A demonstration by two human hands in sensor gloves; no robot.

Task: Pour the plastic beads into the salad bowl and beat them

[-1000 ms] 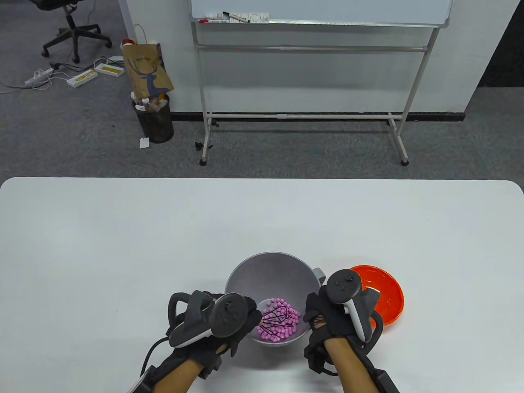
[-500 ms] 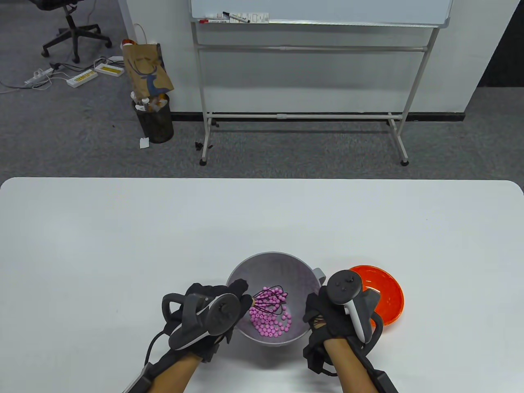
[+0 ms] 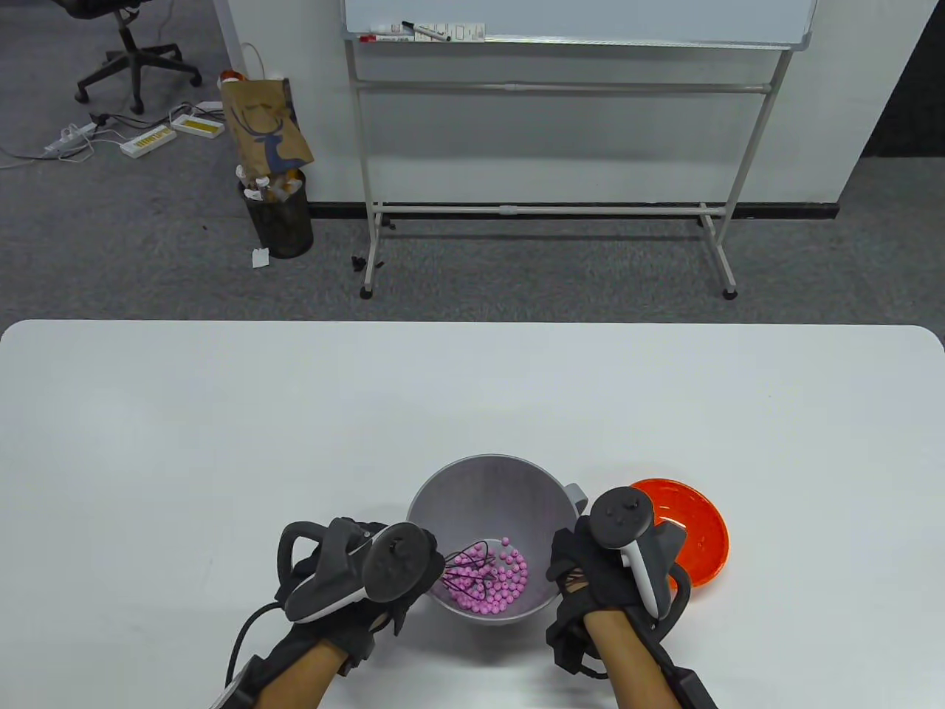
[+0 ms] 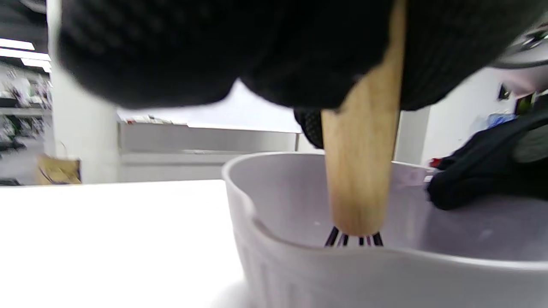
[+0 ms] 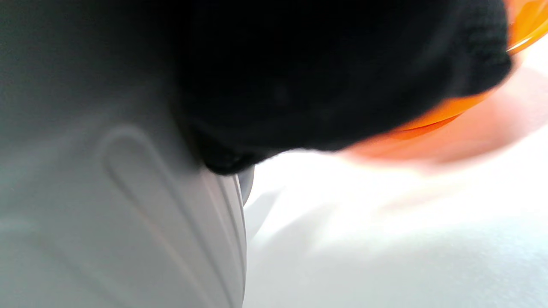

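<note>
wooden whisk handle in left grip

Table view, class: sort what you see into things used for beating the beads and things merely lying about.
In use:
- grey bowl
- pink beads
- whisk, gripped by left hand
- right hand, against the bowl's side
- orange dish, now without beads

Lying about:
- whiteboard
- paper bag
- waste bin
- office chair

I see the salad bowl on the table, with the beads and whisk inside. The plate lies just right of it.
</note>
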